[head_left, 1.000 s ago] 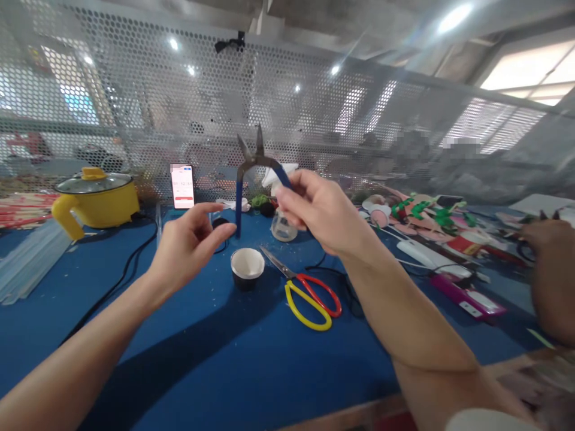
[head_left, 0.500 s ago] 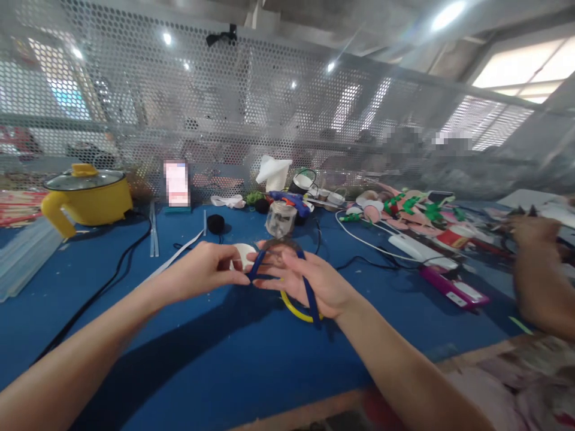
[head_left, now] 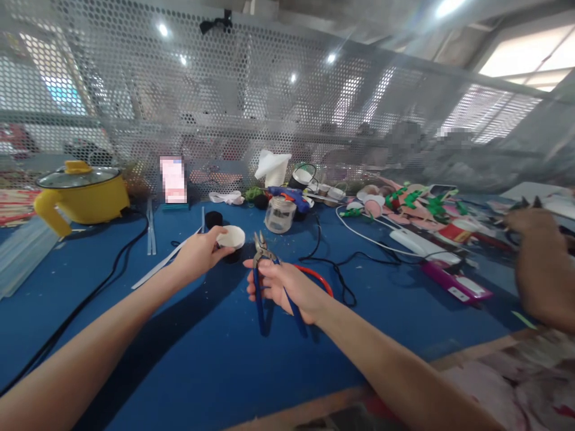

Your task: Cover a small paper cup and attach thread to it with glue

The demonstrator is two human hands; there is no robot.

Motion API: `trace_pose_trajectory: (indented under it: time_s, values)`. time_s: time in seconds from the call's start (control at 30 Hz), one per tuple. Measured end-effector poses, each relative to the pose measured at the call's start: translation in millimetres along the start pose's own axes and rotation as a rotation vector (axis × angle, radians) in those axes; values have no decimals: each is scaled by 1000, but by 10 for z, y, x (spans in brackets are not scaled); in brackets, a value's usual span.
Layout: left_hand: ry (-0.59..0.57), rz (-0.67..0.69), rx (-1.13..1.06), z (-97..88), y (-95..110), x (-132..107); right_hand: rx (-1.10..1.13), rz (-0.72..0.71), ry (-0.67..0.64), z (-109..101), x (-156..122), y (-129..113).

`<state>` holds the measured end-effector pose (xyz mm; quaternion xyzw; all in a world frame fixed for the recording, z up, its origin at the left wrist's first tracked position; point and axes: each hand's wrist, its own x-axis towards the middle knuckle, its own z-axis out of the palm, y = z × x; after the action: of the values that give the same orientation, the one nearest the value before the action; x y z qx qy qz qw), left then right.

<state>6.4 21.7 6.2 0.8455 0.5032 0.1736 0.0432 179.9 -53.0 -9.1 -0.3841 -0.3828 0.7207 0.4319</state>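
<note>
My right hand (head_left: 287,288) is closed around blue-handled cutting pliers (head_left: 260,269), jaws pointing up and away, handles hanging down toward the blue table (head_left: 188,359). My left hand (head_left: 197,254) reaches forward with its fingers pinching the rim of a small white-lined black cup (head_left: 231,239) that stands on the table. Just behind my right hand lie scissors with red and yellow handles (head_left: 320,279), mostly hidden by the hand.
A yellow electric pot (head_left: 83,191) stands far left with its black cord (head_left: 90,293) across the table. A phone (head_left: 173,179), a glass jar (head_left: 279,214), a blue glue gun (head_left: 290,194) and craft clutter (head_left: 417,209) line the mesh wall. Another person's hand (head_left: 539,257) works at right.
My right hand brought the pliers down from held high to just above the table. My left hand left the pliers' handle and moved to the cup.
</note>
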Motion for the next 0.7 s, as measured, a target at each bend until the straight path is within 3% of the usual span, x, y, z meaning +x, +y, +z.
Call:
trace_pose_trajectory:
  time_s: [0.13,0.3,0.43,0.7]
  values:
    - [1,-6,-387,-142,191,-122,-286,-187,86,-72,5,-28]
    - [-328,-22,-936,-234,383,-253,-832,-467,158,-101,-86,-51]
    - [-471,-114,-1362,-203,391,-290,-1100,-651,149,-77,-143,-27]
    - [-705,-109,-1610,-183,351,-304,-1231,-783,126,-126,-95,-9]
